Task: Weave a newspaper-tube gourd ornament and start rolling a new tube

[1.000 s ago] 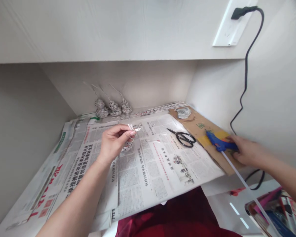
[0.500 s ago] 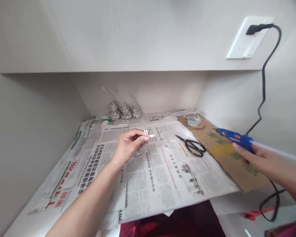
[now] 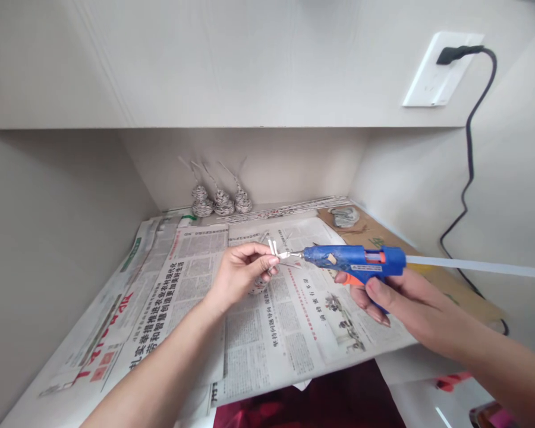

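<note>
"Head view, the only one. Holds?"

"Left hand: thumb and fingers pinching paper strips, white ends sticking out. Right hand: wrapped round the glue gun. Can't tell if I'm squeezing the trigger."

"Where's the stuff?"

"Gun's up over the newspaper, nozzle right at the strips. Touching or just short, too small to tell. A coiled piece sits under my left hand, partly hidden. Three more coils stand at the back."

"Risks?"

"Burn, I'd say: nozzle's likely hot and close to my left fingers, so a slip or over-push does it. Too much squeeze could blob glue onto skin or newspaper. Looser pinch, strips could spring apart. Cord runs down on my right; if it snags, it could jerk my aim."

"Pointing?"

"Gun's long axis lies nearly level, crossways to me. Nozzle points left, at my left hand; glue stick trails out the back, rightward, dipping slightly. One white strip end points right, facing the nozzle; the others poke upward."
</note>
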{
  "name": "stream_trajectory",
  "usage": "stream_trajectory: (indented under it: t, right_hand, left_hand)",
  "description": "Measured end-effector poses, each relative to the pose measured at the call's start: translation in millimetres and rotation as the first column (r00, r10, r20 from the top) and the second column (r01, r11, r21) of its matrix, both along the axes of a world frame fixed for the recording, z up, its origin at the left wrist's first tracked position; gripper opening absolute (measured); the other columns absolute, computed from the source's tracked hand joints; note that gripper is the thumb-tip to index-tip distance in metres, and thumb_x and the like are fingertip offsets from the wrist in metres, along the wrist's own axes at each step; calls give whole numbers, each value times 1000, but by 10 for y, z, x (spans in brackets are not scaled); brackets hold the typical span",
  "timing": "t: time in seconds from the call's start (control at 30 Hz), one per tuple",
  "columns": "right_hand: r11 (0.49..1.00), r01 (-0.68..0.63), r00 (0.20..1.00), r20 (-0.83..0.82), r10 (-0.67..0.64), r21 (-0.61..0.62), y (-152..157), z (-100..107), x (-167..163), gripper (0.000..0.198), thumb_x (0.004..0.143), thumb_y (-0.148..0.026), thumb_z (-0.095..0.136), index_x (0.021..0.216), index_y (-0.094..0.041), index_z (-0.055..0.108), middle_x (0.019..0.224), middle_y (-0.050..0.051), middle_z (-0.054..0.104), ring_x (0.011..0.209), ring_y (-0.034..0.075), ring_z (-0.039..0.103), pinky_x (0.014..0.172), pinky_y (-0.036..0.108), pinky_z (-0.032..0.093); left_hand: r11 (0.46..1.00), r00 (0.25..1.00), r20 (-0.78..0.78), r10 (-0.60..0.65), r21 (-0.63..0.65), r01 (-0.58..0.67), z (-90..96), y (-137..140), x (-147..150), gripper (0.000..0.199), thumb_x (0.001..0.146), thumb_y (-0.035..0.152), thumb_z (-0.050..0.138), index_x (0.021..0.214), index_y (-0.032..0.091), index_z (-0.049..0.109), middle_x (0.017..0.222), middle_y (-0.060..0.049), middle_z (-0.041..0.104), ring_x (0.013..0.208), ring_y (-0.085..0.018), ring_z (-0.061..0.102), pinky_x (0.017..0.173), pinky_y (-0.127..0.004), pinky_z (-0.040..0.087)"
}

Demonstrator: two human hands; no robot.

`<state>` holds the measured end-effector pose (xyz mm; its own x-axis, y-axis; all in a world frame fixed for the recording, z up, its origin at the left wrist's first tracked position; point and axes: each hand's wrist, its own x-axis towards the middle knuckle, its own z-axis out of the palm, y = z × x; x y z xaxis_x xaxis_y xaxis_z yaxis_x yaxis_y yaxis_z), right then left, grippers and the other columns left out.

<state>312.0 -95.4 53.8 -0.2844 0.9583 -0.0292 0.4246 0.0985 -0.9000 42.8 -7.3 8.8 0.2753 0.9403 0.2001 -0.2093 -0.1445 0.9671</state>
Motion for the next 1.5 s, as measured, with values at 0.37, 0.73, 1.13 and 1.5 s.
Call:
stream_trajectory:
  t: [0.37,0.73,1.13,1.5]
  right_hand:
    - [1000,-7,1000,27,7,4,53,-50,-8,31,95,-48,46,101,-20,58,77,1,53,62,13,48,59,30,42]
    - [994,-49,992,117,38,93,72,6,-118,31,95,-48,44,81,-23,55,69,0,49,63,15,49,58,30,44]
    - [964,-15,971,232,-49,267,43,179,-201,16,89,-40,57,85,-27,66,71,2,61,67,20,56,59,31,49]
    - [911,-48,829,524,-193,410,34,90,113,41,82,-48,62,119,-32,65,105,7,72,98,35,66,79,49,55]
  left_hand:
    - [1000,1000,18,-24,-17,24,-35,15,-10,16,73,29,77,75,15,69,60,-2,67,48,-8,56,46,-20,47]
    - [1000,999,-31,-21,-4,21,-12,-4,-22,18,72,32,78,77,15,71,60,-2,66,49,-9,57,46,-21,48]
    - [999,1000,-20,-8,50,9,-25,-13,-30,14,74,28,78,78,16,72,61,-2,66,51,-9,58,47,-19,49]
    - [999,999,-46,14,41,-13,-12,5,-28,16,73,28,78,77,15,71,59,-1,66,49,-9,58,47,-18,48]
